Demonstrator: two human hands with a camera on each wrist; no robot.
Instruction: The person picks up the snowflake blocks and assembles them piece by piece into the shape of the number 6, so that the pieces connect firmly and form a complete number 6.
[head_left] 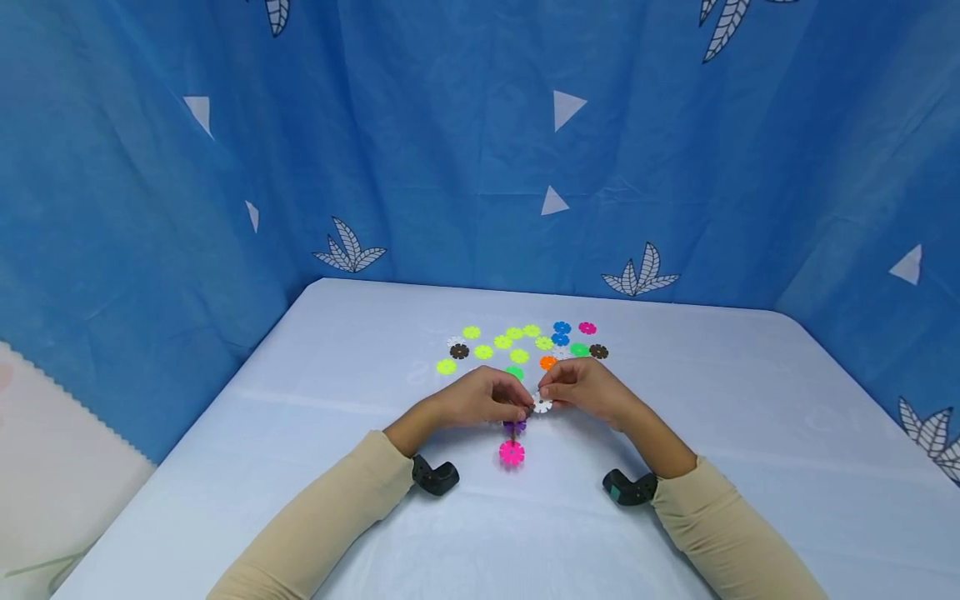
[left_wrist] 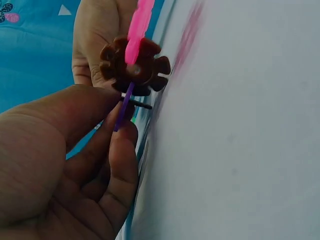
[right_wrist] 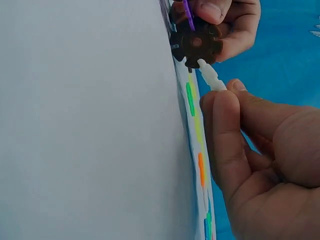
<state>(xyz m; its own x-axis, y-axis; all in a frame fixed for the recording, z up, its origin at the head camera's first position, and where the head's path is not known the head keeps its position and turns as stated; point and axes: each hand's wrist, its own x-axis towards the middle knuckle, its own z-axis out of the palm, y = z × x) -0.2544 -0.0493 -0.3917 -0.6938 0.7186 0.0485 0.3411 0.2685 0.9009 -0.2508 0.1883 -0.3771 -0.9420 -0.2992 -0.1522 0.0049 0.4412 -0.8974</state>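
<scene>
My left hand [head_left: 480, 398] pinches a joined chain of flower-shaped notched discs above the table. In it are a pink disc [head_left: 512, 453], a brown disc [left_wrist: 150, 71], a purple disc [head_left: 516, 427] and a second brown disc [right_wrist: 187, 46] near the fingertips. Between thumb and fingers, my right hand [head_left: 588, 389] pinches a white disc [head_left: 542, 404]. The right wrist view shows the white disc's edge touching the rim of that second brown disc; how deep it sits in a notch I cannot tell.
Loose discs lie beyond the hands on the white table [head_left: 300, 375]: several yellow-green ones [head_left: 483, 352], blue ones [head_left: 561, 327], an orange one [head_left: 548, 362], brown [head_left: 598, 352], green [head_left: 580, 350] and pink [head_left: 587, 328]. A blue curtain [head_left: 465, 167] hangs behind the table.
</scene>
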